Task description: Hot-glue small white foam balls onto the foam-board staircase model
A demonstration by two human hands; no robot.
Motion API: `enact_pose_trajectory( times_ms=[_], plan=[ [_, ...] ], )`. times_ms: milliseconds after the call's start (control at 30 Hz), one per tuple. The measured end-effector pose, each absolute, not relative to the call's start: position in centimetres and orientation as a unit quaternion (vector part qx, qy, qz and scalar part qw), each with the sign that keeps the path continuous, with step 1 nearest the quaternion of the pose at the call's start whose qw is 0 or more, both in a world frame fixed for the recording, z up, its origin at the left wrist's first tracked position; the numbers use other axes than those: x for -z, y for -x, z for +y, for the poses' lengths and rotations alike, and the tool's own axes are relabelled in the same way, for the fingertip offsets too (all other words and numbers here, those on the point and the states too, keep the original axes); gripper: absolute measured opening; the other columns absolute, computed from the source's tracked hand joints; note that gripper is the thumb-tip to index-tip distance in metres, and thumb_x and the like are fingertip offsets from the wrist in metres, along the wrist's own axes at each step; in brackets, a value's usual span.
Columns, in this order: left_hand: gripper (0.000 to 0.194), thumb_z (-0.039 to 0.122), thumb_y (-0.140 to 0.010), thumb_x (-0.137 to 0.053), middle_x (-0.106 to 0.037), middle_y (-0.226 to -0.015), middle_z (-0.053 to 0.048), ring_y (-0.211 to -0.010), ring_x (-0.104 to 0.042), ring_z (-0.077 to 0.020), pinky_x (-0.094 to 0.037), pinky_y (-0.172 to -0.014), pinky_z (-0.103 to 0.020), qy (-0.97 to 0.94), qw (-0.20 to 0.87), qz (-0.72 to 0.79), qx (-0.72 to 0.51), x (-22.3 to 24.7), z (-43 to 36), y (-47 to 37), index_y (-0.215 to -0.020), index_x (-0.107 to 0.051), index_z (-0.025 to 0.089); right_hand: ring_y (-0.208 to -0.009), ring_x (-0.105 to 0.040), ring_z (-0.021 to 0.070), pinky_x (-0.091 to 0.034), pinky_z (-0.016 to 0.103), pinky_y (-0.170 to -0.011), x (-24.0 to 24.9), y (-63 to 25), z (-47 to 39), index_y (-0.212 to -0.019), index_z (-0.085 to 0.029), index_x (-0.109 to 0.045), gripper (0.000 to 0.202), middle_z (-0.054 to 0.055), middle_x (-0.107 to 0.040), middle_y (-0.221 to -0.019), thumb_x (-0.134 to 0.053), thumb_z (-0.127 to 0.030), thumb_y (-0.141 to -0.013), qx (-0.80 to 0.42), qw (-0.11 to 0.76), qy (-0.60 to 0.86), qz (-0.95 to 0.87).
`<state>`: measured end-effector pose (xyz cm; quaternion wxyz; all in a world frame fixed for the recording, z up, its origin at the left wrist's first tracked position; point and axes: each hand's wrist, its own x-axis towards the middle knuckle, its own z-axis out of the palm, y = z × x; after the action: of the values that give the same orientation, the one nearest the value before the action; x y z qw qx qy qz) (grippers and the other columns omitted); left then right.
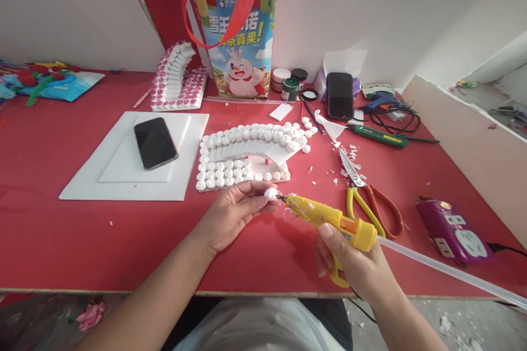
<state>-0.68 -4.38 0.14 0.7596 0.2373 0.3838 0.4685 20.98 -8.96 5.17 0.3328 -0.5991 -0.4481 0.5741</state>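
Between the thumb and fingers of my left hand (239,209) is a small white rosette (270,193). My right hand (349,258) grips a yellow hot glue gun (317,213), whose dark nozzle points left and meets or nearly meets the rosette. A long clear glue stick (444,270) trails from the back of the gun. Just beyond my left hand lies a white model (263,148) with a curved stair-like strip, its base and upper edge lined with white rosettes. Several loose rosettes (308,126) lie at its right end.
Scissors (358,186) with red and yellow handles, white scraps and a green cutter (379,136) lie to the right. A phone (155,143) rests on white boards (90,175) at left. Behind stand a pink-and-white model (177,79), a tall bag (242,27) and paint jars (290,89).
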Motion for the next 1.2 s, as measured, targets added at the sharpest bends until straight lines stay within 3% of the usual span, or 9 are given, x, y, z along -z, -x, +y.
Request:
enact_pose_trajectory(
  times_ms=[267,367,567,700,833,967,1100,1200],
  plan=[
    [0.029,0.027,-0.071,-0.098,-0.083,-0.098,-0.004,-0.087,-0.078,-0.0164,-0.063,-0.092,-0.029,-0.255,0.749,0.392,-0.469,0.2,-4.5,0.8,-0.096,-0.085,0.019,-0.043,-0.049,0.012,-0.037,0.029,-0.045,-5.1,-20.7,-8.9,-0.048,-0.021,-0.051,0.071,0.0,-0.048,-0.043,-0.073,-0.08,-0.08,-0.596,0.349,0.569,-0.447],
    [0.029,0.028,-0.07,-0.099,-0.083,-0.098,-0.004,-0.087,-0.078,-0.0161,-0.062,-0.092,-0.029,-0.251,0.752,0.391,-0.468,0.2,-4.4,0.8,-0.095,-0.085,0.019,-0.042,-0.05,0.0122,-0.038,0.028,-0.046,-4.9,-20.8,-8.9,-0.047,-0.021,-0.053,0.07,0.001,-0.05,-0.042,-0.072,-0.078,-0.083,-0.595,0.356,0.56,-0.454],
    [0.033,0.029,-0.066,-0.101,-0.083,-0.094,-0.003,-0.084,-0.078,-0.0149,-0.062,-0.09,-0.027,-0.239,0.755,0.394,-0.466,-0.1,-4.5,0.6,-0.094,-0.086,0.02,-0.044,-0.055,0.0121,-0.041,0.027,-0.047,-4.9,-21.0,-9.0,-0.047,-0.019,-0.055,0.072,0.001,-0.053,-0.044,-0.076,-0.082,-0.075,-0.583,0.34,0.604,-0.424],
    [0.034,0.034,-0.066,-0.101,-0.082,-0.089,-0.003,-0.079,-0.075,-0.0141,-0.061,-0.085,-0.027,-0.262,0.723,0.417,-0.484,-0.6,-4.6,1.3,-0.092,-0.085,0.02,-0.041,-0.057,0.0136,-0.041,0.028,-0.044,-4.3,-21.7,-7.8,-0.051,-0.02,-0.055,0.07,0.0,-0.051,-0.046,-0.072,-0.08,-0.08,-0.586,0.366,0.583,-0.427],
    [0.027,0.036,-0.077,-0.094,-0.077,-0.079,-0.001,-0.075,-0.07,-0.0139,-0.058,-0.079,-0.026,-0.392,0.61,0.481,-0.493,-1.5,-3.9,3.7,-0.098,-0.084,0.022,-0.038,-0.057,0.0139,-0.04,0.026,-0.04,-3.9,-22.5,-5.5,-0.051,-0.019,-0.055,0.069,-0.001,-0.05,-0.046,-0.072,-0.078,-0.082,-0.573,0.43,0.537,-0.445],
    [0.022,0.035,-0.082,-0.088,-0.076,-0.09,-0.003,-0.085,-0.068,-0.0165,-0.054,-0.08,-0.026,-0.522,0.455,0.561,-0.453,-1.9,-2.1,5.5,-0.097,-0.08,0.021,-0.037,-0.054,0.0121,-0.042,0.026,-0.04,-3.4,-22.9,-4.0,-0.052,-0.019,-0.054,0.066,-0.002,-0.048,-0.045,-0.072,-0.073,-0.085,-0.57,0.478,0.511,-0.431],
    [0.017,0.033,-0.087,-0.079,-0.074,-0.091,-0.004,-0.079,-0.062,-0.0163,-0.049,-0.075,-0.029,-0.644,0.329,0.568,-0.392,-1.7,-0.5,5.4,-0.099,-0.078,0.021,-0.038,-0.054,0.0119,-0.043,0.026,-0.041,-2.7,-23.0,-3.9,-0.053,-0.02,-0.055,0.064,-0.002,-0.048,-0.046,-0.07,-0.069,-0.09,-0.58,0.488,0.497,-0.422],
    [0.013,0.031,-0.088,-0.076,-0.077,-0.103,-0.006,-0.078,-0.063,-0.0167,-0.049,-0.071,-0.029,-0.717,0.243,0.548,-0.357,-1.5,0.3,4.9,-0.097,-0.078,0.021,-0.038,-0.055,0.0122,-0.042,0.026,-0.041,-2.5,-23.1,-4.1,-0.053,-0.019,-0.056,0.063,-0.002,-0.049,-0.047,-0.069,-0.069,-0.09,-0.584,0.49,0.494,-0.418]
  ],
)
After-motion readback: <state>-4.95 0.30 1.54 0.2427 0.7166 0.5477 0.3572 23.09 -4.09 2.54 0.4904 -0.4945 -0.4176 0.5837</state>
